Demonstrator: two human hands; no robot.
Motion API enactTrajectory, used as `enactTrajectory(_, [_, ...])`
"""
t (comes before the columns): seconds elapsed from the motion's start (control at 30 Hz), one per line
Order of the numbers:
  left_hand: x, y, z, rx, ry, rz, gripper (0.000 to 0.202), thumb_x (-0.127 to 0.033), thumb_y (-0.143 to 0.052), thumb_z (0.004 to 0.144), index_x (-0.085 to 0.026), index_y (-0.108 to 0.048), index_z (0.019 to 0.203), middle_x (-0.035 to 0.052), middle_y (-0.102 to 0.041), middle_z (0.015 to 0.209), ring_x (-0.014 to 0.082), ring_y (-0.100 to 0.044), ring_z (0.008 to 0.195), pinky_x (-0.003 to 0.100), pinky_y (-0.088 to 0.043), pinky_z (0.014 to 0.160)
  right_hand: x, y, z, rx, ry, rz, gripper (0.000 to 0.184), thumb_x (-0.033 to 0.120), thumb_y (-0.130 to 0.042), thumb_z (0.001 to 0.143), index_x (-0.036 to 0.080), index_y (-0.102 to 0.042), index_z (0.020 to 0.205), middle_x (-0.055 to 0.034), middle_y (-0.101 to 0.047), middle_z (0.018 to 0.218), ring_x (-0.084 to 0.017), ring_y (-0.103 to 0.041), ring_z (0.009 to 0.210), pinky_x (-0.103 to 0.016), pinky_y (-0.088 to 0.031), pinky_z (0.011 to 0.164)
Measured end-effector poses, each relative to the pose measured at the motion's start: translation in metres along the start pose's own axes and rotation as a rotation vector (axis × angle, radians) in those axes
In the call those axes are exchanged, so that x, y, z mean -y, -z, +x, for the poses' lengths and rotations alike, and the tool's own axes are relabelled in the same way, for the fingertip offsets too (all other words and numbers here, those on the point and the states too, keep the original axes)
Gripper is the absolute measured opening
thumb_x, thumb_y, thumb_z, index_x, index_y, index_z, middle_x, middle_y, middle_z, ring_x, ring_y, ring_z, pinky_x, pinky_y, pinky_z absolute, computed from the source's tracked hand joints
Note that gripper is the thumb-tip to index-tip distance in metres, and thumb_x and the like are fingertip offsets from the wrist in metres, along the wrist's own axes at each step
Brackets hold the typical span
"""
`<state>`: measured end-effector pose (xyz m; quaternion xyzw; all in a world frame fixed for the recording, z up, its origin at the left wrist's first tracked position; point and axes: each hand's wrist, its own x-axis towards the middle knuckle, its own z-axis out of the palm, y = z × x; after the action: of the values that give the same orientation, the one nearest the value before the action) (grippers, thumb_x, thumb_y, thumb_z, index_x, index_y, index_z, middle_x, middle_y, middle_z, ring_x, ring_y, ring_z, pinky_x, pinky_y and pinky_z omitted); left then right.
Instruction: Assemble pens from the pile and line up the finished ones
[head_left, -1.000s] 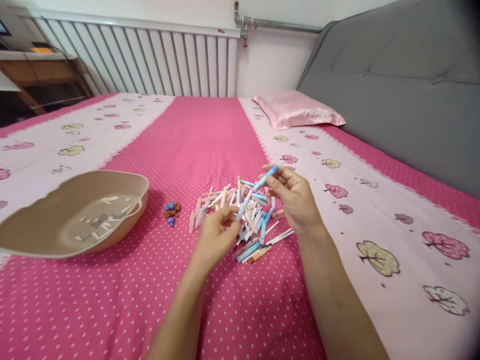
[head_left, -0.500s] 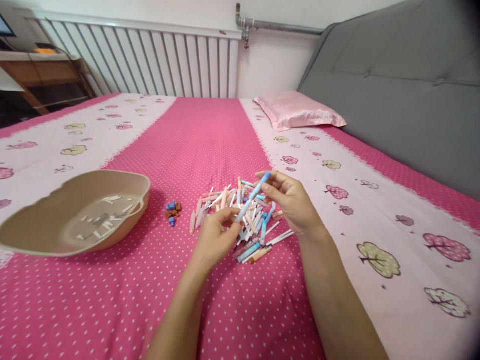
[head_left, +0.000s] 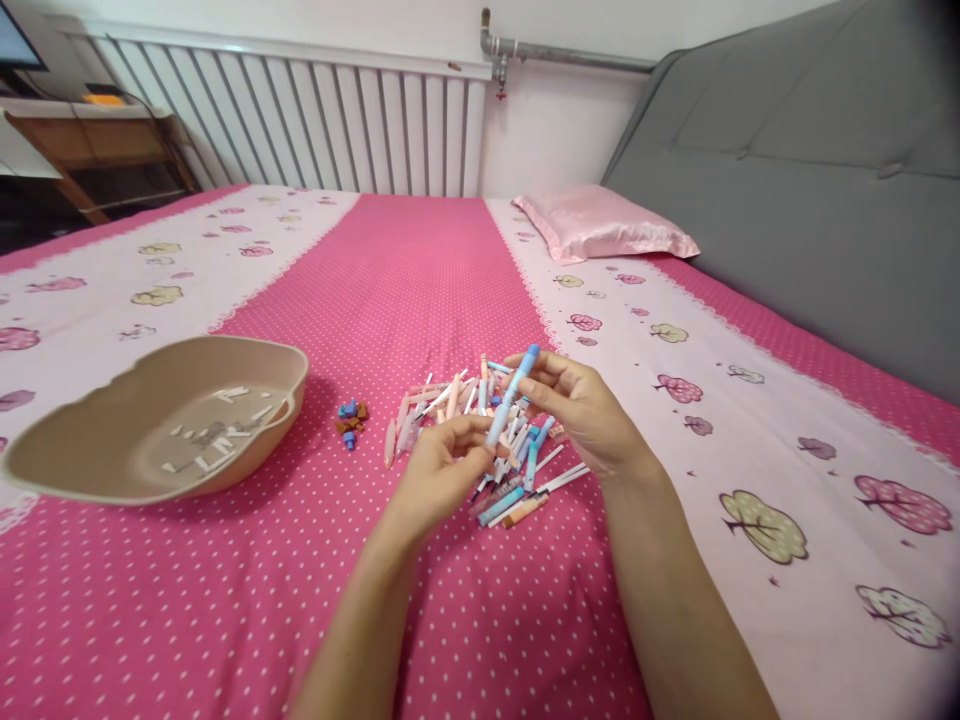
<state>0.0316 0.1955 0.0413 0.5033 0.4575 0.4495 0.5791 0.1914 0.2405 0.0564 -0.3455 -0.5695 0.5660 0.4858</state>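
Observation:
Between my two hands a light blue pen [head_left: 511, 398] with a darker blue top end slants up and to the right, above a heap of parts. My left hand [head_left: 448, 468] pinches its lower end between thumb and fingers. Near the upper end, the thumb and fingers of my right hand [head_left: 574, 405] close on the barrel. Under and around the hands lies a loose pile of pen parts [head_left: 501, 500]: blue, pink and orange barrels mixed with thin white sticks. My hands cover part of this pile.
To the left stands a beige basin [head_left: 97, 440] with several small white pieces [head_left: 217, 450] inside. Small blue and brown pieces [head_left: 350, 425] lie between basin and pile. Everything rests on a pink dotted bedspread [head_left: 420, 250]. A pink pillow [head_left: 604, 222] and grey headboard [head_left: 810, 190] are beyond.
The pen is tilted slightly more upright, and both hands keep their hold on it. The whole view has shifted a little; the basin and the pile look unchanged.

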Motion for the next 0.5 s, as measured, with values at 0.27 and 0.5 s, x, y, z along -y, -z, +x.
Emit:
enactTrajectory(0.27, [0.0010,0.0002,-0.0021,0.026,0.026,-0.092,0.030,-0.027,-0.069,0.065,-0.012,-0.063,0.090,0.0051,-0.071,0.070,0.0131,-0.061,0.062,0.024,-0.044,0.063,0.0003,0.0002,-0.0006,0.100,-0.032,0.040,0.031,0.027,-0.067,0.078,0.022,-0.063,0.108,-0.0039,-0.070,0.093,-0.012,-0.063,0.081,-0.023,-0.046,0.067])
enactTrajectory(0.5, [0.0004,0.0003,-0.0026,0.061,0.046,-0.099,0.030,-0.029,-0.070,0.066,-0.012,-0.063,0.090,0.0057,-0.071,0.070,0.0137,-0.060,0.059,0.025,-0.044,0.060,-0.0033,0.0030,-0.0003,0.121,-0.063,0.019,0.033,0.029,-0.067,0.078,0.023,-0.064,0.110,-0.0047,-0.070,0.094,-0.014,-0.063,0.085,-0.025,-0.047,0.068])
